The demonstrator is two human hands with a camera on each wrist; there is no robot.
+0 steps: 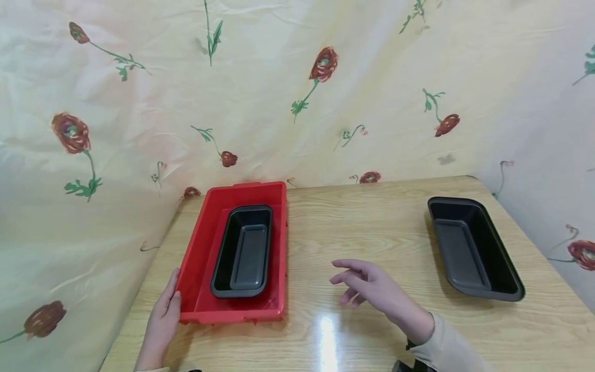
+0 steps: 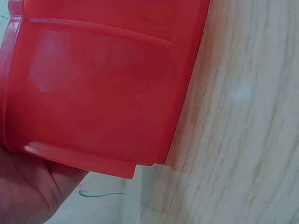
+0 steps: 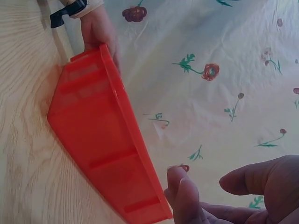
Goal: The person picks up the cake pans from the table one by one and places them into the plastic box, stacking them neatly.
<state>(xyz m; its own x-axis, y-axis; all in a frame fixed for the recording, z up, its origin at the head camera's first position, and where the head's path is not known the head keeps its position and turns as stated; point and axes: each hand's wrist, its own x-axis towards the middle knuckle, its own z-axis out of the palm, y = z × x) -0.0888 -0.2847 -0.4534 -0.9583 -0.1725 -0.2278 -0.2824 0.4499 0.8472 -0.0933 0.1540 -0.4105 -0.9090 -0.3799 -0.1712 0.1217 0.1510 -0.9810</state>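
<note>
In the head view a shallow red plastic bin (image 1: 279,248) stands on the left of the table, with a dark loaf pan (image 1: 251,256) lying inside it. My left hand (image 1: 162,320) grips the bin's near left corner, thumb at the rim and fingers along the outer side. The left wrist view shows the bin's outer wall (image 2: 98,93) filling most of the frame, the palm against its edge. To the right of the bin, my right hand (image 1: 369,287) hovers over the table, fingers loosely bent and holding nothing.
A second dark loaf pan (image 1: 457,248) sits near the table's right side. The light wooden table (image 1: 353,222) meets a flower-patterned cloth (image 1: 260,93) hanging behind it and at both sides.
</note>
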